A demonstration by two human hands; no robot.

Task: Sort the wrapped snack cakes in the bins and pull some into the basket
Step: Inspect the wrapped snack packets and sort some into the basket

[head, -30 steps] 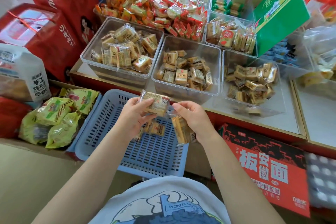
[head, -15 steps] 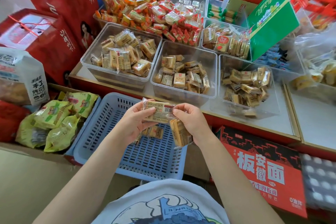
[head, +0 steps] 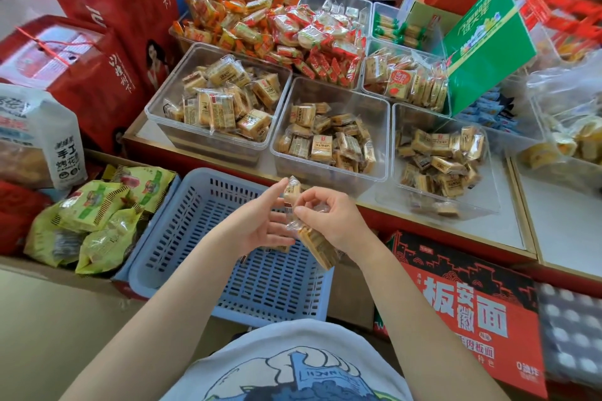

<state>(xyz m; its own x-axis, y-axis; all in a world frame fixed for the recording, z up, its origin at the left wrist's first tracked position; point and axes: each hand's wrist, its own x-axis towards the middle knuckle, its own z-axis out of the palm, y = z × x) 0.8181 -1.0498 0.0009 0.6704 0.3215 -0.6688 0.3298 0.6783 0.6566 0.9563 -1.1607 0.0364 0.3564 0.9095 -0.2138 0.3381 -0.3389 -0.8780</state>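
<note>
Both hands met over the blue basket (head: 182, 238), right in front of the desk (head: 501, 231). The right hand (head: 332, 225) had its fingers curled and pinching a wrapped snack cake (head: 291, 197) held upright at the top, and the same hand clamped a second cake (head: 317, 247) that hung tilted below the palm. The left hand (head: 260, 225) was spread, fingers straight and apart, its fingertips brushing the upright cake's side without closing on it. A few wrapped cakes showed on the basket floor under the left hand, mostly hidden. Up on the desk, three clear bins sat side by side: the left bin (head: 156, 114) piled with larger cakes, the middle bin (head: 384, 107) about half full of smaller ones, the right bin (head: 488, 205) holding a looser heap. Behind them rose a mound of orange and red packets (head: 260, 10). Green snack bags (head: 94, 205) lay just left of the basket, and a red noodle carton (head: 472, 312) stood below the desk on the right.
</note>
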